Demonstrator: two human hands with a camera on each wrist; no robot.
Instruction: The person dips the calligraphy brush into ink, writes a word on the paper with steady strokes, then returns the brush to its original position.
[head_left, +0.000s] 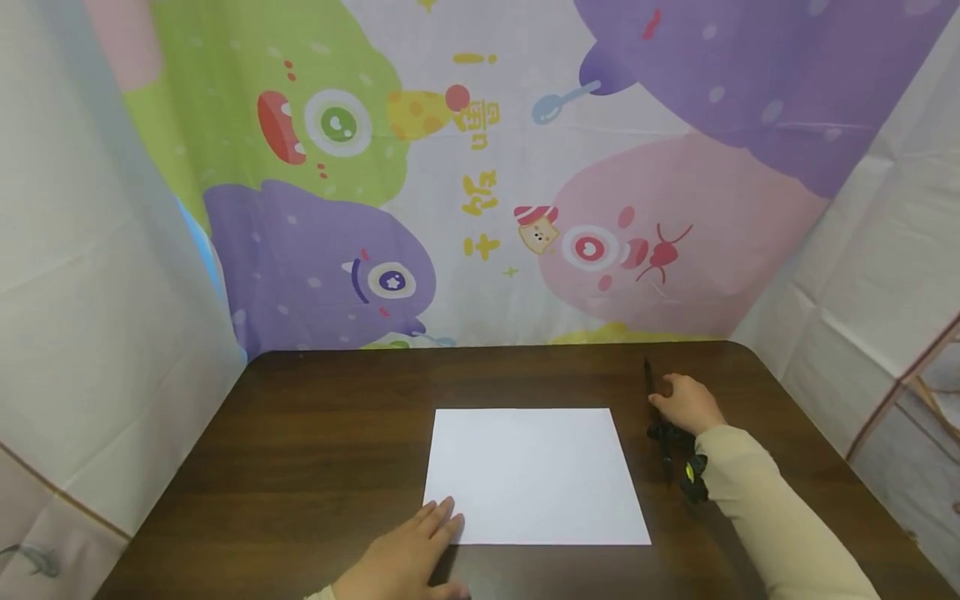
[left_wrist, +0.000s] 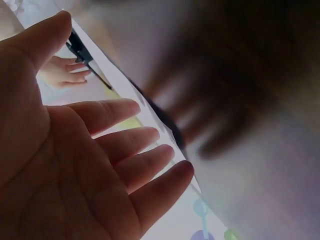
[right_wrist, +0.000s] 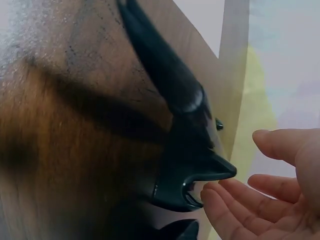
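A white sheet of paper (head_left: 536,475) lies flat on the dark wooden table. My left hand (head_left: 408,546) reaches its lower left corner, fingers extended and fingertips over that edge. The left wrist view shows this palm (left_wrist: 75,165) with the fingers spread. Right of the sheet is a long, thin black object (head_left: 666,462) with a wider part at mid-length. My right hand (head_left: 686,404) is over it, partly hiding it. In the right wrist view, the fingers (right_wrist: 250,200) bend loosely beside the object's notched dark part (right_wrist: 185,165), thumb apart.
The brown table (head_left: 315,467) has rounded far corners. A curtain printed with cartoon monsters (head_left: 480,292) hangs behind it, and pale fabric walls (head_left: 97,250) stand at both sides. A dark device (head_left: 695,479) is strapped at my right wrist.
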